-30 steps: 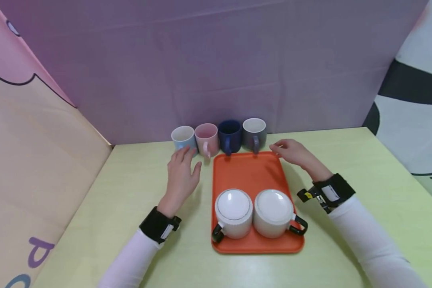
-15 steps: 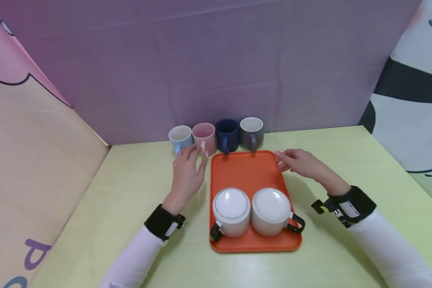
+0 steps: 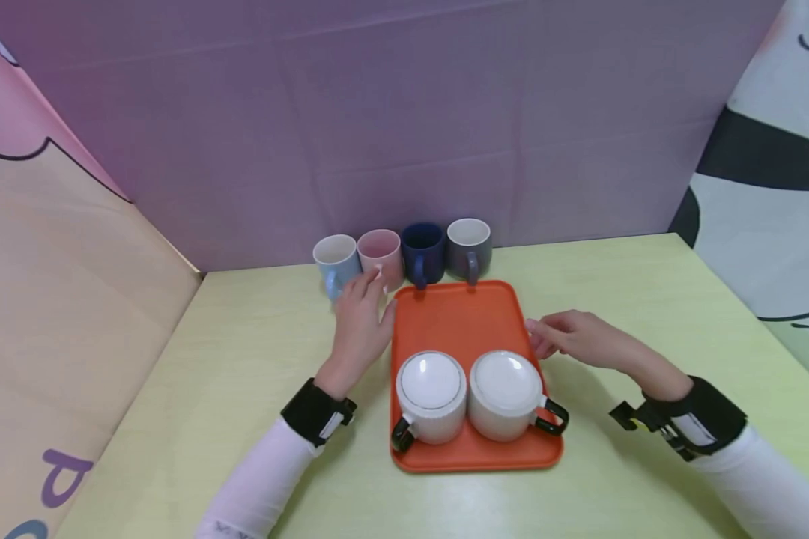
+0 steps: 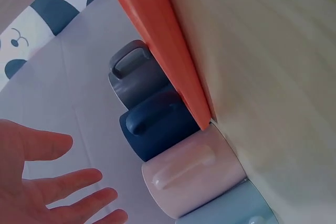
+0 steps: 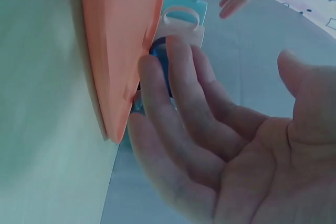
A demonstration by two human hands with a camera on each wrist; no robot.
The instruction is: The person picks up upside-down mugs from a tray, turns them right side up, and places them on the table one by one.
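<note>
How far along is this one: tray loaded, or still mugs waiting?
Done: two white lidded mugs stand on the orange tray. In hand: nothing gripped; the left hand is by the pink mug, the right hand at the tray's right edge. Left: four mugs sit off the tray along the wall.

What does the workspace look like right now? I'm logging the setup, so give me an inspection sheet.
Surface: pale green table, nothing spilled.
Job's things: orange tray carrying two white lidded cups with black handles, side by side at its near end.
Clutter: four mugs in a row behind the tray: light blue, pink, navy, grey.
Grippers: left hand open beside the tray's left edge; right hand open at its right edge.
Cables: nothing seen.
Surroundings: purple backdrop, cartoon-print side panels.
</note>
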